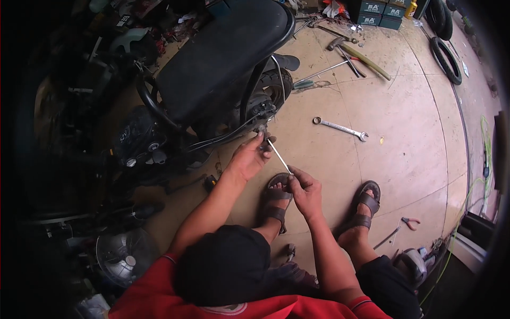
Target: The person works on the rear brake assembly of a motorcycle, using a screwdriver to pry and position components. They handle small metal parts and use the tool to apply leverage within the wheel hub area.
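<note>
My right hand (pixel 306 192) pinches the near end of a slim silver metal bar (pixel 279 156), which looks like a wrench handle. The bar slants up and left to my left hand (pixel 251 158). Those left fingers are curled by the bar's far end, right at the rear hub (pixel 261 109) of a black scooter (pixel 212 58). What they grip is hidden, as is the head of the bar. Beyond the hub is the scooter's rear wheel (pixel 279 87). A silver combination wrench (pixel 340 128) lies on the floor to the right.
Farther off on the tiles lie a hammer (pixel 366 63), pliers (pixel 353 68) and a long screwdriver (pixel 319 75). Red-handled pliers (pixel 410 223) lie at the lower right. Tyres (pixel 446 61) and dark boxes (pixel 374 13) stand at the back. A fan (pixel 125 258) is lower left.
</note>
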`<action>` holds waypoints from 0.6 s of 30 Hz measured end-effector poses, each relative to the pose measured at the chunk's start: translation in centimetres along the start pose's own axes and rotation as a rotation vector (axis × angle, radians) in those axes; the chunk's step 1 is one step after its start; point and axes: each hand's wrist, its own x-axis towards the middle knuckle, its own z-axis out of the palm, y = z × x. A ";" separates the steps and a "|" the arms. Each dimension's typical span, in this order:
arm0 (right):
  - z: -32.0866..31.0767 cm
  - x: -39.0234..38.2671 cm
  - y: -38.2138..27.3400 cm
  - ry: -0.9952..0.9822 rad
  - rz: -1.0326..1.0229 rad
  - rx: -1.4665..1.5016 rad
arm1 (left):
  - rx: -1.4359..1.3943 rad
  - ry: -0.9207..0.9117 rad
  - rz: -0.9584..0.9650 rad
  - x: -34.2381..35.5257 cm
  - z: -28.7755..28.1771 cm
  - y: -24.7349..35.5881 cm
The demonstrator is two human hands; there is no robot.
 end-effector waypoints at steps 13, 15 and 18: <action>-3.5 1.8 2.1 -0.191 0.388 0.590 | 0.363 0.031 0.080 -1.3 2.7 0.3; -3.1 1.5 3.1 -0.234 0.418 0.689 | 0.401 0.038 0.060 -2.3 3.9 0.3; 0.2 0.6 3.8 -0.094 0.173 0.506 | 0.414 0.033 0.091 -3.2 3.5 0.8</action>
